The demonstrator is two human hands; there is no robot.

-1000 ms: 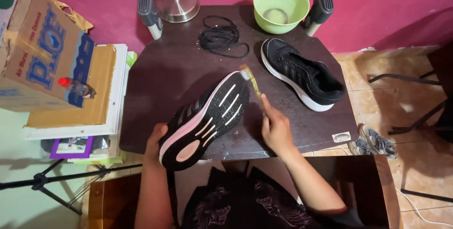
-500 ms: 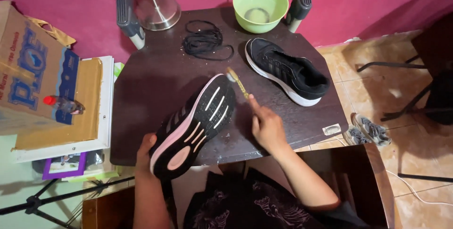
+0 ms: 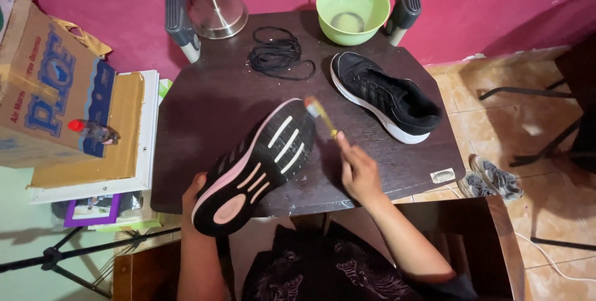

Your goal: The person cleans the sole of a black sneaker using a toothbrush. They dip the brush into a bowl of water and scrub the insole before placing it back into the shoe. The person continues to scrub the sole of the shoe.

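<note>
Gripping the heel end of a black sneaker from beneath, the left hand held it sole-up over the near edge of the dark table; its fingers were mostly hidden behind the shoe. The right hand was closed around a toothbrush, its bristled end at the sole's toe; the second black sneaker lay upright beyond, near a coil of black laces and a green bowl.

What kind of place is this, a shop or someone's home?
Most likely a room in a home, not a shop: a small dark table against a pink wall, a tiled floor, and a cardboard box beside it.
</note>
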